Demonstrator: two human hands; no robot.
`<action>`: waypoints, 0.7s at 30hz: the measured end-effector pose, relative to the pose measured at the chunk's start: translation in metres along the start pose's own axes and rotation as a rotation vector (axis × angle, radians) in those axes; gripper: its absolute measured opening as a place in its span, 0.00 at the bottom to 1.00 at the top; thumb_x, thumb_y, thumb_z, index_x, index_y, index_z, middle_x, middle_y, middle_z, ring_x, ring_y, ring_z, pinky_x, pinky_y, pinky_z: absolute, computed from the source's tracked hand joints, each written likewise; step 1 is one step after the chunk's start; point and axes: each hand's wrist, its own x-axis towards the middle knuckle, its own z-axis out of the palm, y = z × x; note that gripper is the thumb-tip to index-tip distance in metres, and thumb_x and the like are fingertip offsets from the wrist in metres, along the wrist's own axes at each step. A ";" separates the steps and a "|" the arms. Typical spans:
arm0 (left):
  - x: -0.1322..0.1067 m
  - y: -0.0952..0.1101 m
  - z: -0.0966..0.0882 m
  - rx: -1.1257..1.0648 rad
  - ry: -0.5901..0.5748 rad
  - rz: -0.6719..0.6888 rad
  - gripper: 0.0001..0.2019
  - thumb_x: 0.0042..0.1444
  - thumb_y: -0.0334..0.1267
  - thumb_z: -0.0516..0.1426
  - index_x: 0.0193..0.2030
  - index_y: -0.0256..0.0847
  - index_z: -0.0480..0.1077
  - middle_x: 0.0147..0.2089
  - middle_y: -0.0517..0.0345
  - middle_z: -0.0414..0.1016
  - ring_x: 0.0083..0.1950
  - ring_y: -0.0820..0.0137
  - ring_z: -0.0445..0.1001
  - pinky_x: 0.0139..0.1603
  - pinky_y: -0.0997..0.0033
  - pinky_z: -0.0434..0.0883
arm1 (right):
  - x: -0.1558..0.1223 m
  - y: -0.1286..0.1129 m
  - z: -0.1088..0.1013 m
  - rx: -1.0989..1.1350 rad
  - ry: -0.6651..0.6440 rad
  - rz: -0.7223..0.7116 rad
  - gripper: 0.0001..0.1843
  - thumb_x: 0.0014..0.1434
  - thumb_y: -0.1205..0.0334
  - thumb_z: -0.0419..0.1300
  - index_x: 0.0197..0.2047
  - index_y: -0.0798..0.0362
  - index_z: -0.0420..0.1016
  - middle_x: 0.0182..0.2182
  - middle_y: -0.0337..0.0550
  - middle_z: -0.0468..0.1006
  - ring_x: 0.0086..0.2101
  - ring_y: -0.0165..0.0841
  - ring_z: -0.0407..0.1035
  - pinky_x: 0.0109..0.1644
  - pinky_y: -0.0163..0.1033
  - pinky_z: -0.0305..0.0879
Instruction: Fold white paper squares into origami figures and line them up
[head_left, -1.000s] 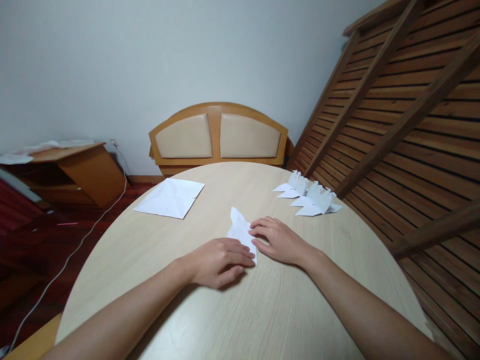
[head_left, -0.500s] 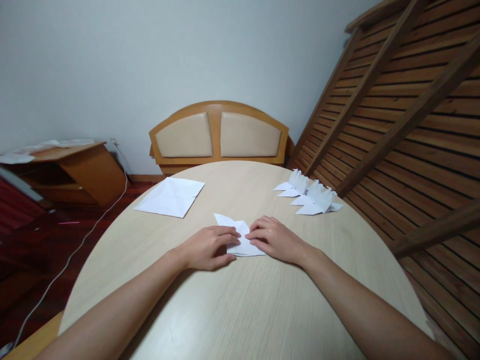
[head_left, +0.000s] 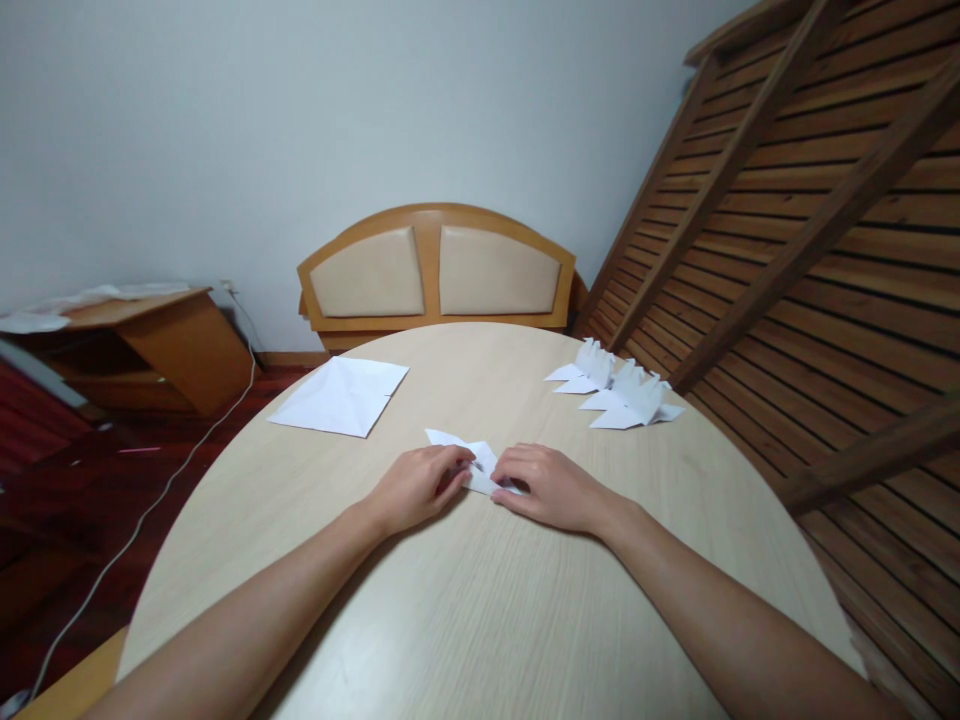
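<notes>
While left hand [head_left: 420, 488] and right hand [head_left: 549, 486] pinch opposite sides, folded paper [head_left: 484, 462] between.

Left fingers [head_left: 452, 456], right fingers [head_left: 511, 467] both curled

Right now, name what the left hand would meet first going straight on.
The left hand would first meet the folded paper it is touching, then probably the right hand, though depth is unclear.

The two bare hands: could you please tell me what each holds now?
Left hand: closed, pinching the folded white paper.
Right hand: closed, pinching the same paper's right side.
</notes>
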 end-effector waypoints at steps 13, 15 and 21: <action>0.002 -0.013 0.011 0.040 -0.021 0.178 0.17 0.70 0.34 0.50 0.60 0.45 0.72 0.65 0.53 0.72 0.67 0.62 0.68 0.67 0.55 0.68 | 0.001 0.005 0.006 -0.126 0.030 -0.045 0.13 0.68 0.66 0.56 0.49 0.51 0.81 0.46 0.47 0.81 0.47 0.39 0.73 0.54 0.47 0.67; 0.003 -0.012 0.009 0.039 -0.045 0.174 0.17 0.70 0.34 0.49 0.61 0.44 0.72 0.64 0.53 0.73 0.67 0.63 0.69 0.68 0.57 0.67 | 0.000 0.000 0.007 -0.137 0.016 -0.063 0.15 0.70 0.63 0.54 0.54 0.52 0.78 0.52 0.49 0.79 0.53 0.40 0.71 0.59 0.49 0.65; 0.001 -0.006 -0.005 0.127 -0.106 0.148 0.18 0.67 0.39 0.53 0.62 0.40 0.70 0.65 0.48 0.71 0.67 0.59 0.68 0.68 0.53 0.65 | -0.004 -0.005 0.007 -0.107 -0.115 -0.040 0.28 0.70 0.52 0.53 0.68 0.57 0.64 0.67 0.56 0.64 0.67 0.44 0.57 0.70 0.52 0.55</action>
